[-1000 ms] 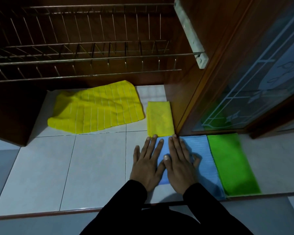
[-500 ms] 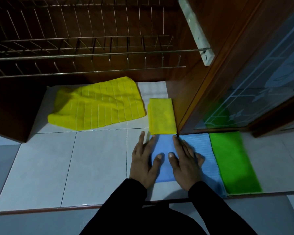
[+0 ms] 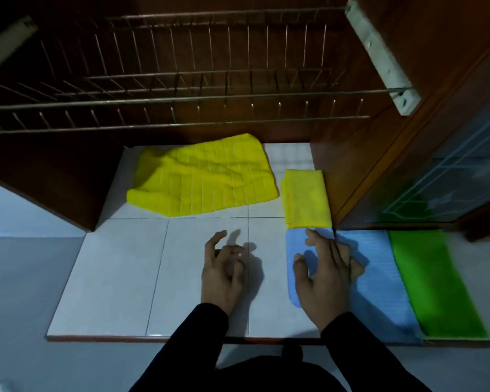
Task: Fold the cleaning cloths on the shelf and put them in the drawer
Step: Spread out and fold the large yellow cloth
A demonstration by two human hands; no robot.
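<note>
While the right hand (image 3: 324, 274) lies on the folded light-blue cleaning cloth (image 3: 376, 275), its fingers bent and its thumb spread, it presses down on the cloth's left part; whether the fingers pinch a layer cannot be told. That blue cloth lies along the front edge of the white tiled shelf (image 3: 125, 278), toward its right end. Just right of it, edge to edge, lies a folded bright-green cleaning cloth (image 3: 433, 281), reaching to the shelf's front edge. Behind the blue cloth, touching its back edge, sits a small folded yellow cleaning cloth (image 3: 307, 198), close against the brown wooden cabinet wall (image 3: 359, 171). Further left, near the back edge of the shelf, a larger yellow waffle-pattern cleaning cloth (image 3: 201, 176) lies spread and rumpled, not folded.

The left hand (image 3: 222, 271) is over the bare tiles at the middle of the shelf, apart from every cloth, its fingers loosely curled and holding nothing. Both arms wear black sleeves (image 3: 187, 343).

Above the back of the shelf hangs a metal wire dish rack (image 3: 181, 89), fixed at its right end to a white bracket (image 3: 379, 52). At the right stands a patterned glass cabinet door (image 3: 450, 171), in which the green cloth is mirrored.
</note>
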